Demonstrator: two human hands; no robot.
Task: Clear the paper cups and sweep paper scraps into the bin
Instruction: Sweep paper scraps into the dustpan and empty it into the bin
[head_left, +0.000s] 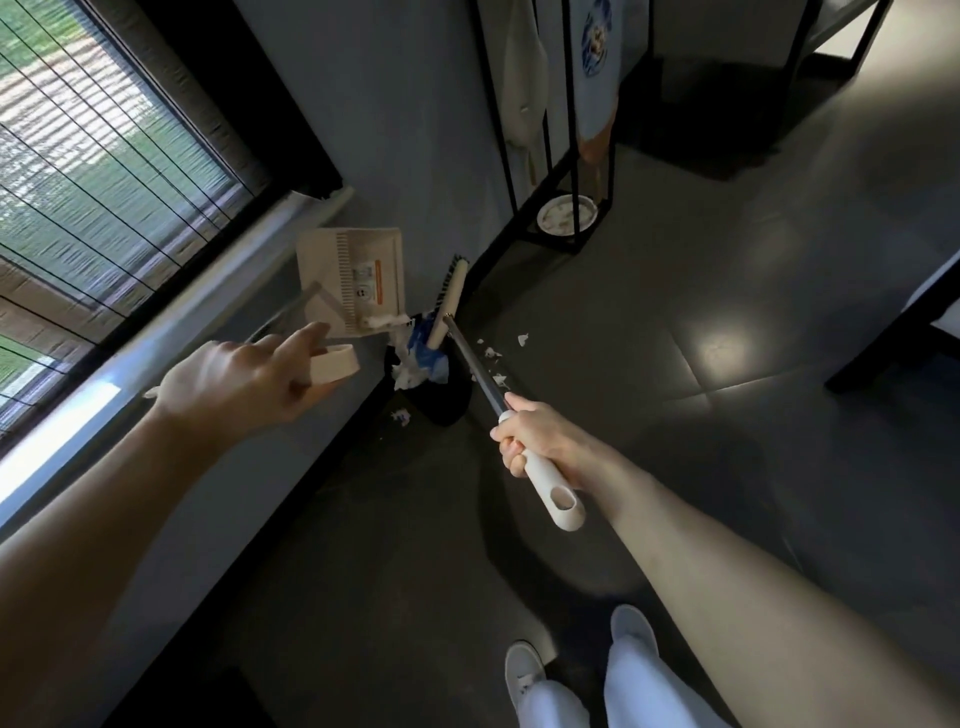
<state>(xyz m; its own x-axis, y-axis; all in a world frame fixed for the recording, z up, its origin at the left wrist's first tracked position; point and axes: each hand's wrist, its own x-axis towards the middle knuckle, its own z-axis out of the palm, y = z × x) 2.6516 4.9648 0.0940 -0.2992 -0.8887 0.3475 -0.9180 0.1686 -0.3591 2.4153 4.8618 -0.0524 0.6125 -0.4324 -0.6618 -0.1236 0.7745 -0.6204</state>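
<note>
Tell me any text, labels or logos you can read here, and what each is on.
No text can be read.
Dustpan: a sticker with an orange stripe and small pictograms; print too small to read.
Hanging garment: a round blue emblem; too blurred to read.

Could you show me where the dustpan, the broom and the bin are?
dustpan (337, 275): head view, on the flat beige face of the pan.
broom (450, 291): head view, on the cream head block.
bin (442, 408): head view, on its dark outer wall.
</note>
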